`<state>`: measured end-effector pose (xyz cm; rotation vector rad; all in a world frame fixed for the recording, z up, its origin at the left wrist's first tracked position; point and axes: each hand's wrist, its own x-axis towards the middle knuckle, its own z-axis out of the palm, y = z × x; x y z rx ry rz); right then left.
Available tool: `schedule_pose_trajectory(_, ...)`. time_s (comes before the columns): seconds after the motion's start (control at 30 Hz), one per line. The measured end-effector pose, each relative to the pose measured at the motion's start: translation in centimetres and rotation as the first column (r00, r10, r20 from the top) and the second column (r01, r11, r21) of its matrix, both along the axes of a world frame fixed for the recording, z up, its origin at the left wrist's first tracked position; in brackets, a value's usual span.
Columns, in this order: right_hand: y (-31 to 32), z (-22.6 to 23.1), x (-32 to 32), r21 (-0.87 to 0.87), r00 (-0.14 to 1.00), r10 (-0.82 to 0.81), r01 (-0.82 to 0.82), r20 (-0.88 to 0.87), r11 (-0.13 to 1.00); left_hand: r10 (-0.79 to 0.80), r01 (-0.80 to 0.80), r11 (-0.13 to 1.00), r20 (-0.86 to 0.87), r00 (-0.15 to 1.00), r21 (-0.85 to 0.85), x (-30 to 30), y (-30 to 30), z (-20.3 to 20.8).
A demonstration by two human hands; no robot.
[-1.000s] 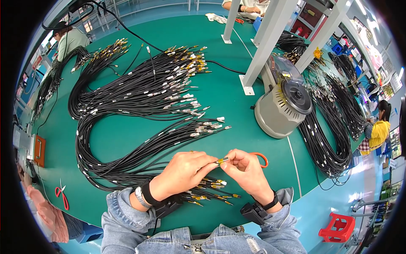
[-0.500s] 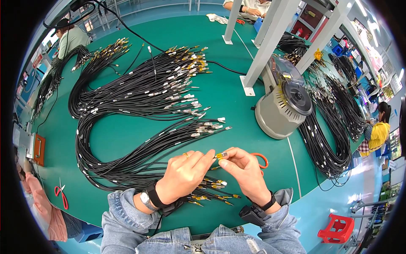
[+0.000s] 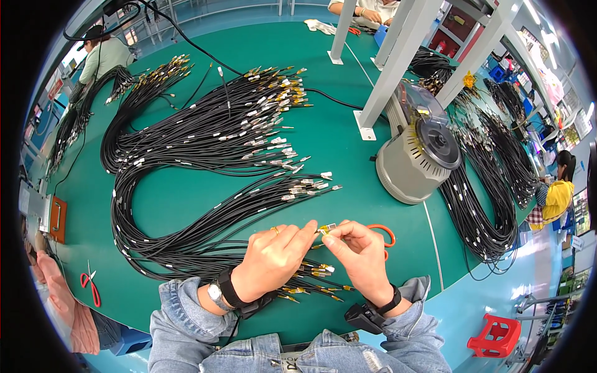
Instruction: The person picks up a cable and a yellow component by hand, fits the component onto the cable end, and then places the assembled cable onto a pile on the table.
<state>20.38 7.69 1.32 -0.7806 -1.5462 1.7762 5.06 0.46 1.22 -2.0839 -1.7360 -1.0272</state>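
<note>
Between my two hands is the end of a black cable with a small yellow and whitish tag point(image 3: 327, 229) on it. My left hand point(image 3: 277, 260) is closed, gripping the cable just behind this end. The thumb and index finger of my right hand point(image 3: 362, 256) pinch the tag from the other side. Beneath my hands lies the near end of a cable bundle point(image 3: 186, 248), its tips carrying yellow and white tags. Just past my right hand, orange-handled scissors point(image 3: 390, 234) are partly hidden by it.
A grey tape dispenser point(image 3: 407, 168) stands right of centre by white metal posts point(image 3: 398, 68). More cable bundles point(image 3: 205, 124) cover the green table's left and far right. Red-handled scissors point(image 3: 91, 287) lie at left. A red stool point(image 3: 494, 336) stands on the floor. Other people sit around.
My right fingers have shifted slightly at the tag, which shows more whitish now. My left hand has stayed nearly in place on the cable.
</note>
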Motion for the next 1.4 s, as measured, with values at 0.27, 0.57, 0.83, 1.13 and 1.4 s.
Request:
schedule_pose_trajectory(0.27,-0.9,0.3,0.1,0.288,0.994,-0.097,0.080,0.046,0.954,-0.020,0.022,1.000,0.178,0.984,-0.008,0.3,0.0,-0.1)
schedule_pose_trajectory(0.57,-0.5,0.4,0.0,0.089,0.996,-0.066,0.060,0.065,0.994,-0.055,0.057,0.998,0.093,0.994,-0.015,0.1,-0.2,-0.3)
schedule_pose_trajectory(0.83,0.3,0.7,0.0,-0.252,1.000,0.019,-0.021,-0.010,0.967,-0.080,0.085,0.996,-0.137,0.987,0.029,-0.1,-0.1,0.2)
schedule_pose_trajectory(1.13,0.3,0.7,0.0,-0.256,1.000,0.012,-0.017,-0.019,0.967,-0.105,0.116,0.990,-0.137,0.985,0.078,-0.1,0.1,-0.1)
schedule_pose_trajectory(1.4,0.2,0.7,-0.1,-0.265,1.000,0.003,-0.008,-0.020,0.964,-0.061,0.069,0.997,-0.180,0.982,0.041,0.0,-0.1,0.3)
